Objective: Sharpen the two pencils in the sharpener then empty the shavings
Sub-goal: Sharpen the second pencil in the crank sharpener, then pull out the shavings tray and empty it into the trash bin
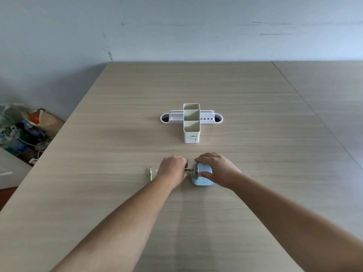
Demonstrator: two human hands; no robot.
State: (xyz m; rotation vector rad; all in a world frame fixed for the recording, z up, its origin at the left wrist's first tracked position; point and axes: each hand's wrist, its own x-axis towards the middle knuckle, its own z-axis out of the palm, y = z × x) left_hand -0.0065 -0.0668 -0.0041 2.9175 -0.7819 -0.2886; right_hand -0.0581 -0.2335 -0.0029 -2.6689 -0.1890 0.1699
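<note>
A light blue pencil sharpener [203, 178] with a silver front plate stands on the wooden table [117, 134]. My right hand [215, 167] is clasped over its top and right side. My left hand [172, 168] grips a green pencil [187, 170] that lies level, with its tip end going into the sharpener's silver front. Only a short piece of that pencil shows between hand and sharpener. A second green pencil [150, 174] lies loose on the table left of my left hand, its sharp point facing away from me.
A white desk organiser [192, 122] with three upright compartments and a low tray stands farther back at the table's middle. Left of the table, on the floor, lies a heap of bags and clutter [23, 128]. A wall runs behind the table.
</note>
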